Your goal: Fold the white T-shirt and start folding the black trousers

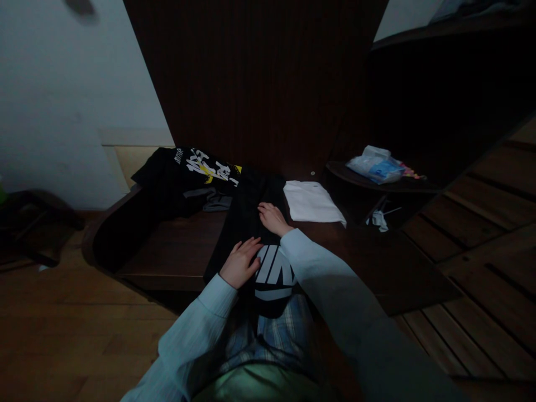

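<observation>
A black garment with large white letters [251,245] lies stretched along the dark wooden bench [180,254] in front of me, its near end hanging over my lap. My left hand [242,261] rests flat on it beside the white lettering, fingers stretched out. Farther along the same garment, my right hand [272,218] presses down near its far part, fingers spread and lying on the cloth. Both arms wear pale blue sleeves.
A crumpled black shirt with white and yellow print [196,170] lies at the bench's far left. A folded white cloth [312,202] sits to the right of my hands. A plastic packet [377,164] rests on a small dark shelf [355,181]. Wooden floor surrounds the bench.
</observation>
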The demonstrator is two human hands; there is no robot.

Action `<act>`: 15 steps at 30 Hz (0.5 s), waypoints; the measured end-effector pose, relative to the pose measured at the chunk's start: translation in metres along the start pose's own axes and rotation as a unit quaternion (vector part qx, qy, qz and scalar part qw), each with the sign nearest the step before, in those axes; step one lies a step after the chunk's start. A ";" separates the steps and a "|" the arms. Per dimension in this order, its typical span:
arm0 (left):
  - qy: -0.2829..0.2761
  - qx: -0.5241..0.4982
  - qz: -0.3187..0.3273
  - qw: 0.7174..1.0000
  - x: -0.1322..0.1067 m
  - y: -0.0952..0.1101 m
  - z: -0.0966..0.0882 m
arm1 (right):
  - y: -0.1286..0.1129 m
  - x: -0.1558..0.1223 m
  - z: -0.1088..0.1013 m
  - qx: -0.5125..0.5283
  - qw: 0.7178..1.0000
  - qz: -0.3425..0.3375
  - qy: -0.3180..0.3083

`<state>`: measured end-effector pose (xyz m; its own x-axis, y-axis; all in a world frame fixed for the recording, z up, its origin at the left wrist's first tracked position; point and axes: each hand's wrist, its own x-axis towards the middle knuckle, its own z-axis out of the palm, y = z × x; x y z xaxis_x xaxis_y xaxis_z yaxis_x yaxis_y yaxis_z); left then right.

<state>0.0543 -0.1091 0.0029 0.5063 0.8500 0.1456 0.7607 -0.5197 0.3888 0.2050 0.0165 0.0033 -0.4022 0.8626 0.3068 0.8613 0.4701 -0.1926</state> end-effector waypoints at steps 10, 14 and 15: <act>-0.007 0.012 0.011 1.000 -0.001 -0.001 0.002 | 0.002 0.002 0.008 0.026 0.998 -0.006 -0.056; -0.015 0.028 0.011 0.999 0.000 -0.003 0.002 | 0.004 0.004 0.011 0.088 0.995 0.016 -0.034; -0.018 0.035 0.013 0.999 0.000 -0.003 0.002 | 0.005 0.004 0.011 0.117 0.993 0.025 -0.009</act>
<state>0.0528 -0.1075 0.0002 0.5392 0.8334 0.1216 0.7733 -0.5471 0.3204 0.2043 0.0248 -0.0068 -0.3691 0.8878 0.2748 0.7856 0.4560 -0.4181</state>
